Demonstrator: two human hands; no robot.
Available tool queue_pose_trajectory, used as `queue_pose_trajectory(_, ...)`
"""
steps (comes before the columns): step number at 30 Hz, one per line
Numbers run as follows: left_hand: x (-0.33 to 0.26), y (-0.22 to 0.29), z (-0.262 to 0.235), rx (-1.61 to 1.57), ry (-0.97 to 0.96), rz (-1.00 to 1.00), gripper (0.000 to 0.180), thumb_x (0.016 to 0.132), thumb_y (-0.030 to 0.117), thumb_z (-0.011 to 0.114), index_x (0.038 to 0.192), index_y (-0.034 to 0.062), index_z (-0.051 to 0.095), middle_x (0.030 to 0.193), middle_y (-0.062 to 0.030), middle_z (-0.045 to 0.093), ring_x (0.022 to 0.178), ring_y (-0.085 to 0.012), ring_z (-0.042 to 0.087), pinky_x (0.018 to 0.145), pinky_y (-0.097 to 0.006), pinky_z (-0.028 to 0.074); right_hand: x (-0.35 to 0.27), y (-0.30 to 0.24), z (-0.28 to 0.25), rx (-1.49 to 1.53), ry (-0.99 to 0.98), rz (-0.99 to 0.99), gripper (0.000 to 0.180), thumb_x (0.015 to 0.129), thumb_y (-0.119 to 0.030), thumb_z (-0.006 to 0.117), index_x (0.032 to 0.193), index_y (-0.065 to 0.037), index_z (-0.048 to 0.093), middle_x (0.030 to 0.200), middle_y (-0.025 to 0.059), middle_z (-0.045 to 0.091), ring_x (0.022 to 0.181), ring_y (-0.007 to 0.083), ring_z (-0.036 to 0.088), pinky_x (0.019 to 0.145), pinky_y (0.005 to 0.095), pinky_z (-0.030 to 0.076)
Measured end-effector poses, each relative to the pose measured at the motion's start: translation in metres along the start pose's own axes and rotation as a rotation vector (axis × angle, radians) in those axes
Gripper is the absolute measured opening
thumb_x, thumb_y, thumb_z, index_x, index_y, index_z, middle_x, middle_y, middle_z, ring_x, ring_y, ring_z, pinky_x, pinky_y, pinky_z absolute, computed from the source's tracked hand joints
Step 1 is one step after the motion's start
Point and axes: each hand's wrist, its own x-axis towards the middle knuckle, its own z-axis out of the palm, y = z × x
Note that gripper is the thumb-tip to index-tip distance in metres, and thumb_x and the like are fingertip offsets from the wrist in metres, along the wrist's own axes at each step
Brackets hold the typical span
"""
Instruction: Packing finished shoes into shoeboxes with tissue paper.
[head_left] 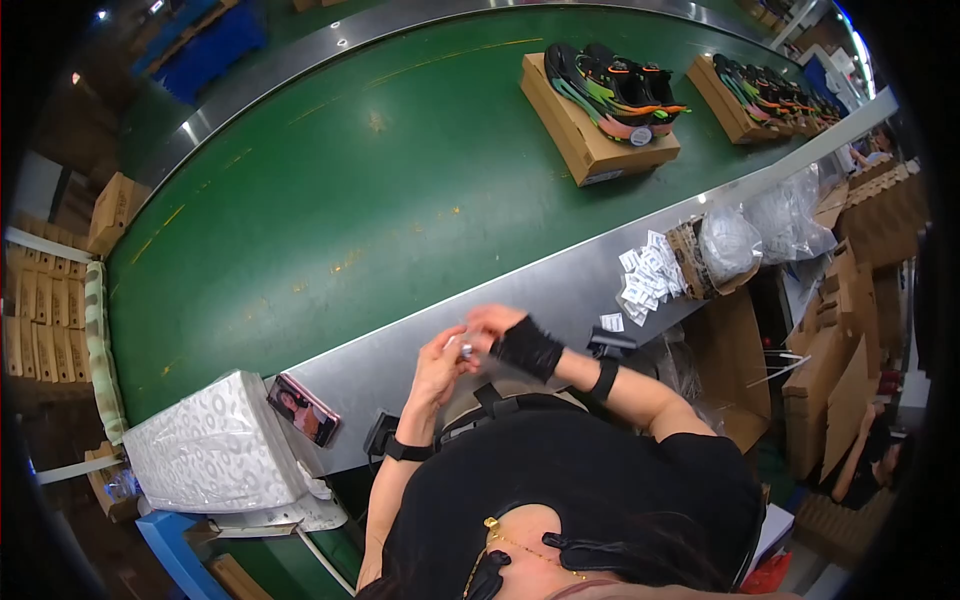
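My left hand [438, 365] is bare and closed in a pinch over the metal ledge [380, 356], close to my waist. At its fingertips shows a small pale, shiny thing [466, 350], too small to name. Right against it is my right hand [508, 335], in a black fingerless glove [530, 349]. Its fingers are smeared by motion, so their grip is unclear. Farther right on the ledge lies a loose heap of small white printed packets [652, 272], with a single packet [612, 322] nearer to me.
Beyond the ledge runs a green conveyor belt [330, 220]. Black-and-green sneakers [620, 92] rest on a brown shoebox [590, 152], with more shoes on another box [735, 122]. At left are a white patterned stack [215, 445] and a picture-covered case [303, 409]. Clear plastic bags [785, 215] lie right.
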Motion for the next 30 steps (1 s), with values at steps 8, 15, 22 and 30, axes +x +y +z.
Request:
queue_pose_trajectory(8, -0.049, -0.015, -0.043, -0.282, 0.49, 0.093, 0.025, 0.086, 0.013, 0.046, 0.105, -0.0029, 0.044, 0.081, -0.0153, 0.058, 0.065, -0.0224, 0.057, 0.056, -0.03, 0.048, 0.133, 0.132, -0.24, 0.225, 0.841, 0.726, 0.034, 0.075, -0.043, 0.059, 0.081, -0.01, 0.055, 0.059, 0.0024, 0.053, 0.041, 0.0127, 0.045, 0.036, 0.0247, 0.035)
queue_pose_trajectory(15, -0.074, -0.04, -0.056, -0.412, 0.618, 0.135, 0.02, 0.084, 0.013, 0.048, 0.097, -0.0022, 0.047, 0.08, -0.0153, 0.058, 0.069, -0.0226, 0.059, 0.059, -0.031, 0.049, 0.125, 0.181, -0.267, 1.018, 0.486, 0.507, 0.031, 0.079, -0.042, 0.054, 0.078, -0.011, 0.048, 0.05, 0.0015, 0.042, 0.036, 0.0113, 0.034, 0.032, 0.0221, 0.025)
queue_pose_trajectory(22, -0.067, -0.044, -0.057, -0.465, 0.592, 0.112, 0.018, 0.084, 0.012, 0.047, 0.095, -0.0019, 0.046, 0.081, -0.0163, 0.057, 0.071, -0.0241, 0.058, 0.061, -0.032, 0.049, 0.118, 0.167, -0.156, 1.011, 0.536, 0.668, 0.035, 0.076, -0.045, 0.059, 0.077, -0.011, 0.052, 0.055, 0.0034, 0.046, 0.044, 0.0137, 0.041, 0.036, 0.0229, 0.03)
queue_pose_trajectory(30, -0.056, -0.009, -0.071, -0.325, 0.479, 0.129, 0.015, 0.082, 0.008, 0.046, 0.093, -0.0015, 0.047, 0.081, -0.0172, 0.057, 0.071, -0.0257, 0.059, 0.061, -0.034, 0.05, 0.072, 0.034, 0.042, 0.955, 0.372, 0.767, 0.028, 0.076, -0.035, 0.063, 0.081, -0.011, 0.049, 0.061, -0.0002, 0.047, 0.045, 0.01, 0.043, 0.038, 0.0221, 0.037)
